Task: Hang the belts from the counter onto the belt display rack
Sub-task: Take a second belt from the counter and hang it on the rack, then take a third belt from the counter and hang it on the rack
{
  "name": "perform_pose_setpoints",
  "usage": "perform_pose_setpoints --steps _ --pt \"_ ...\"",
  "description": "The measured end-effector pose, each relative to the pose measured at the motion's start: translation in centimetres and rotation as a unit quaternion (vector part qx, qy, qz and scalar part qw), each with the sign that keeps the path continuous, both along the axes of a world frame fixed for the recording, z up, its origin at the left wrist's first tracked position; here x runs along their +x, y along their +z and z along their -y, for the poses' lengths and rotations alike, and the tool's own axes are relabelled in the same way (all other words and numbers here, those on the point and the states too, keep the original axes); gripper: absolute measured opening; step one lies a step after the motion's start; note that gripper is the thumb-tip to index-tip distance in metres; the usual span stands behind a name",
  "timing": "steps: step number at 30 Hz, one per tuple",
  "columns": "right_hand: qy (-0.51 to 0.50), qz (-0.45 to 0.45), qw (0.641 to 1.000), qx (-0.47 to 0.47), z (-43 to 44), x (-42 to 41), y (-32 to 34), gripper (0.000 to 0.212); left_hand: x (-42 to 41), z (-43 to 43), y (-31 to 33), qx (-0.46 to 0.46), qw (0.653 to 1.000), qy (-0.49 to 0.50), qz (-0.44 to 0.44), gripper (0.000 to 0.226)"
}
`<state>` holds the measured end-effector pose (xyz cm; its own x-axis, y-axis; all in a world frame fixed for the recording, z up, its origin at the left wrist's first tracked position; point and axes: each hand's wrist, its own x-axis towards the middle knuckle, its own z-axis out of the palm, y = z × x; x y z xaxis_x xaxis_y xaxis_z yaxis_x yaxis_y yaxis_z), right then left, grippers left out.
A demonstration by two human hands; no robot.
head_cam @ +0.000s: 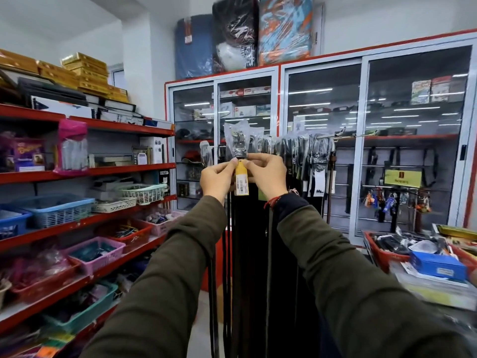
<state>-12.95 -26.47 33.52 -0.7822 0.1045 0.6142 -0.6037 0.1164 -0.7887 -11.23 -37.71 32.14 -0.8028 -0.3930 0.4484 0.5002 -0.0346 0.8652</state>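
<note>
step: hanging one bagged belt (238,147) onto the belt display rack (296,144), centre of frame
left hand (216,180): fingers pinching shut on the belt just below the buckle, beside the yellow tag (241,180)
right hand (267,177): pinching the same spot from the other side, closed on the belt
belt: buckle end is sitting upright in clear plastic, strap is dropping down among the dark hung belts (304,156)
hook: cannot tell whether it is engaging yet
advice: judging it best to keep both pinches high, feeding the bag's hanging hole squarely on, then letting go
</note>
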Motion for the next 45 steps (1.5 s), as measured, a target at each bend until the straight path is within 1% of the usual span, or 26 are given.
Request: perform_pose_setpoints --steps 3,5,8,9,11,12,13,16,19,22,27,32,37,41,43,45 --pt "-0.041 -0.037 0.996 0.064 -0.2 -0.5 -1.3 0.029 -0.8 -0.9 -1.1 -0.082 0.993 0.077 -0.018 0.031" --pt "-0.082 -0.072 0.989 0.099 -0.6 -0.5 -2.6 0.031 -0.7 -1.8 -2.5 -0.145 0.978 0.139 -0.049 0.04" --pt "-0.13 -0.123 0.978 0.11 -1.8 -0.4 -5.6 0.031 -0.6 -3.5 -5.4 -0.202 0.954 0.188 -0.114 0.056" --pt "-0.143 -0.134 0.974 0.116 -2.3 -0.4 -6.7 0.031 -0.6 -4.0 -6.5 -0.232 0.941 0.21 -0.126 0.06" --pt "-0.174 -0.146 0.963 0.142 -3.6 -0.1 -9.4 0.033 -0.8 -5.0 -9.2 -0.314 0.904 0.26 -0.131 0.065" --pt "-0.195 -0.151 0.956 0.158 -4.3 0.1 -10.6 0.035 -0.8 -5.5 -10.4 -0.35 0.887 0.271 -0.134 0.066" --pt "-0.217 -0.152 0.948 0.175 -5.1 0.4 -12.0 0.037 -0.9 -6.1 -11.8 -0.375 0.877 0.268 -0.139 0.065" --pt "-0.284 -0.132 0.921 0.231 -7.6 1.4 -16.1 0.043 -0.9 -8.2 -16.0 -0.422 0.869 0.214 -0.146 0.061" --pt "-0.313 -0.076 0.906 0.273 -10.4 2.6 -20.2 0.047 -0.6 -10.7 -20.2 -0.445 0.873 0.152 -0.129 0.058" --pt "-0.337 -0.005 0.9 0.276 -13.7 4.0 -24.2 0.048 0.0 -13.6 -24.0 -0.465 0.874 0.087 -0.111 0.057" --pt "-0.398 0.125 0.869 0.268 -20.2 6.6 -29.6 0.051 1.6 -19.8 -29.0 -0.494 0.865 -0.018 -0.082 0.052" --pt "-0.451 0.25 0.824 0.237 -28.0 9.6 -33.7 0.053 3.3 -27.1 -32.5 -0.506 0.853 -0.118 -0.051 0.047" --pt "-0.487 0.344 0.781 0.184 -35.7 12.9 -36.1 0.053 4.6 -34.6 -34.9 -0.535 0.814 -0.222 -0.047 0.046" --pt "-0.485 0.408 0.742 0.217 -42.2 14.7 -37.7 0.054 5.6 -40.6 -36.2 -0.54 0.781 -0.314 -0.023 0.048" --pt "-0.48 0.438 0.72 0.245 -45.4 15.1 -38.0 0.055 5.8 -43.2 -36.9 -0.561 0.75 -0.351 -0.005 0.051" --pt "-0.478 0.46 0.691 0.287 -48.4 15.2 -38.0 0.057 6.0 -45.8 -37.6 -0.61 0.7 -0.372 0.006 0.054"
